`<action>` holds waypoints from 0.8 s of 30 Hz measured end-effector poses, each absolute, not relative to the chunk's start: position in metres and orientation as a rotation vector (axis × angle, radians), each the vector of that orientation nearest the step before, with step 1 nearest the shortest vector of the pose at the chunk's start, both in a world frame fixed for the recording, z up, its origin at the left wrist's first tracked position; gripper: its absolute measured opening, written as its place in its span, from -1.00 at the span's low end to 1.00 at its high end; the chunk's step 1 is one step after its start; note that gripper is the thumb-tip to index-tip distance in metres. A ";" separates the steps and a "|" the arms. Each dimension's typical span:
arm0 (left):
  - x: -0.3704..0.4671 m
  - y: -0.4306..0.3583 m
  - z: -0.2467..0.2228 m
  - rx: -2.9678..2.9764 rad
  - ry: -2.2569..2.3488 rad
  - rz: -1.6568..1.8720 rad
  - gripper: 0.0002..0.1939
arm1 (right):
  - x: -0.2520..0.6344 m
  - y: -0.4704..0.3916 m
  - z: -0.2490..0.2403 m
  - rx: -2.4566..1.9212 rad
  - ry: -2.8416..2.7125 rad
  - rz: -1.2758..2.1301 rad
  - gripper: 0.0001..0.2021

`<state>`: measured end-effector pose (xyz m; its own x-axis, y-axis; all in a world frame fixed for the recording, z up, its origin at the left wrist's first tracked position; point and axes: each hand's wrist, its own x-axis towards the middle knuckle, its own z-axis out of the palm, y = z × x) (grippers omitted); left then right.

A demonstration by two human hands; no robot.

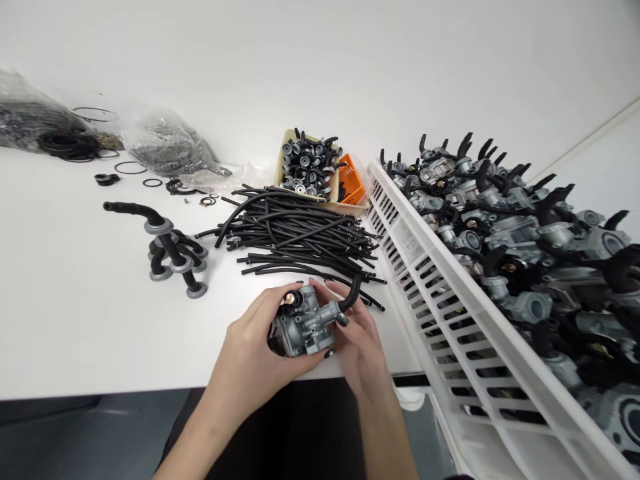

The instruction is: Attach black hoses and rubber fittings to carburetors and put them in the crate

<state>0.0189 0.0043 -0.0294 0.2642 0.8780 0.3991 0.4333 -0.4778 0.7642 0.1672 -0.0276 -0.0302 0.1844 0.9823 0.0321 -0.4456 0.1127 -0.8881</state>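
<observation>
My left hand [255,343] grips a grey metal carburetor [303,323] from the left side, just above the white table's [75,313] front edge. My right hand [357,340] holds the same carburetor from the right, fingers on its body where a short black hose [351,295] curves up from a fitting. A loose pile of black rubber hoses [300,233] lies just beyond the hands.
A white slatted crate [440,287] full of carburetors stands at the right. A beige tray of capped fittings [307,167] and an orange basket [350,180] sit behind the hoses. A few capped hose pieces [173,250] lie at left; plastic bags [165,143] and O-rings at the back.
</observation>
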 end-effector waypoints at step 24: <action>0.020 0.004 -0.029 2.020 1.180 1.143 -0.38 | 0.170 -0.026 -0.034 -0.850 -0.858 1.226 -0.82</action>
<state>0.0200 0.0038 -0.0286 0.2601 0.8784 0.4009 0.4291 -0.4771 0.7670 0.1704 -0.0257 -0.0339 0.1306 0.9875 0.0887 -0.4213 0.1363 -0.8966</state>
